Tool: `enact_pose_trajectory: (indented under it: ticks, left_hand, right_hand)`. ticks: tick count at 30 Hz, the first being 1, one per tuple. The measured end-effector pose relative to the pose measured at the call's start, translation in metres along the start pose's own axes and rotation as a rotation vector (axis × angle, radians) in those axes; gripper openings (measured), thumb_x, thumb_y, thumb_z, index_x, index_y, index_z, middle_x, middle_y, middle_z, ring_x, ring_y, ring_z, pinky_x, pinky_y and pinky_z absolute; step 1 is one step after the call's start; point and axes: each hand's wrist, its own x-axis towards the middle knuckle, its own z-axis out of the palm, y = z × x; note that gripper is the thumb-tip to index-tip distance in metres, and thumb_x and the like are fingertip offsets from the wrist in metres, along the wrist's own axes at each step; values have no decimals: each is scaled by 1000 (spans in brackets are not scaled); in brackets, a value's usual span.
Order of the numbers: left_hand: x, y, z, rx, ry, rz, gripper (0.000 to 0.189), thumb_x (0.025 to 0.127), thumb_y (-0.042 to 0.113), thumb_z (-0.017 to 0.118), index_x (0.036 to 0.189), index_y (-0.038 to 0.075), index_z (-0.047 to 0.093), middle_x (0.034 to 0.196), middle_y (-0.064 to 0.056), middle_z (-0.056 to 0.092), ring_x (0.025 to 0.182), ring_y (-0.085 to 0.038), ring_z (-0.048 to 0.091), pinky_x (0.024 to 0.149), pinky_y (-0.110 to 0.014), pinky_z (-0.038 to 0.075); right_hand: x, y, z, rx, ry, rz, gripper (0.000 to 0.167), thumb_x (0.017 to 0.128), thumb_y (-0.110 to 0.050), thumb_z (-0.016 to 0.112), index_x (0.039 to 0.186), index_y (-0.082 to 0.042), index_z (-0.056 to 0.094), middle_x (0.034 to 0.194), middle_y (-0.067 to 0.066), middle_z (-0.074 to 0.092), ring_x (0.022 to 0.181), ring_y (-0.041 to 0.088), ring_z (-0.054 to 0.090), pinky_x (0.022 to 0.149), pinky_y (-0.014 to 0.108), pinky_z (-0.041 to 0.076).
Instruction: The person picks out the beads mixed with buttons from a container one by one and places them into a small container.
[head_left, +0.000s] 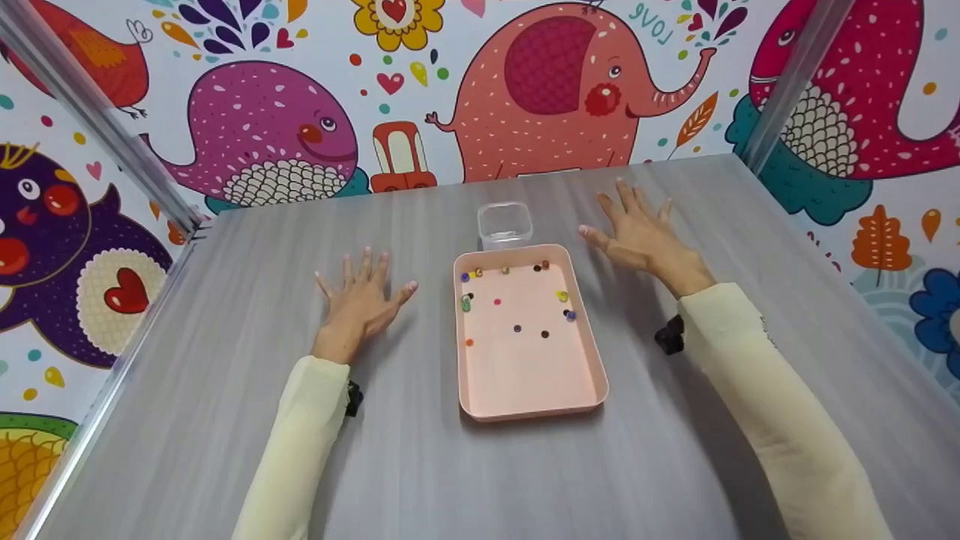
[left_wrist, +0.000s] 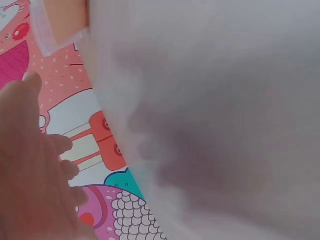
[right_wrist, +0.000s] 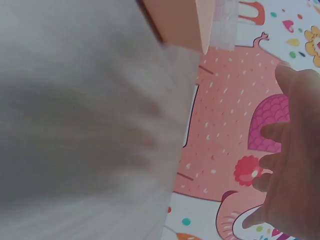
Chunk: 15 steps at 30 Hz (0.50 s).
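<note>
Sleeves point(head_left: 289, 442) point(head_left: 780, 420) cut off below, hands point(head_left: 356, 309) point(head_left: 643, 238) spread wide, holding nothing, pink tray point(head_left: 529, 382) between, tiny bead-like pieces point(head_left: 545, 334) indistinct

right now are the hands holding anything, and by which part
Nothing is held; the left hand and right hand are spread, flanking the pink tray.

I'm finding the pieces point(head_left: 517, 328) in the tray point(head_left: 525, 379) too tiny to identify; the near edge of the bench point(head_left: 420, 472) is lying outside my head view.
</note>
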Motion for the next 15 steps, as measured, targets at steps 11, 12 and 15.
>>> enact_pose_trajectory:
  ticks: [11, 12, 15]
  left_hand:
    - [-9, 13, 6, -111, -40, -16, 88, 96, 72, 33, 161, 15, 17, 169, -15, 5, 153, -49, -2, 113, -79, -15]
    - [-10, 13, 6, -116, -41, -15, 89, 95, 73, 33, 161, 15, 17, 169, -15, 5, 153, -49, -2, 113, -79, -15]
    - [-13, 16, 5, -134, -43, -11, 90, 95, 74, 32, 161, 15, 18, 169, -15, 6, 153, -50, 0, 113, -78, -15]
  right_hand:
    - [-7, -20, 3, 94, -5, -52, 88, 96, -66, 44, 162, -15, 15, 170, 15, -6, 156, 40, -10, 117, 74, -14]
    - [-8, -22, 3, 98, -2, -56, 88, 95, -66, 44, 162, -15, 16, 170, 14, -6, 156, 39, -9, 118, 73, -14]
    - [-10, -27, 4, 119, 15, -67, 86, 96, -63, 46, 161, -15, 18, 170, 14, -3, 156, 39, -8, 119, 72, -13]
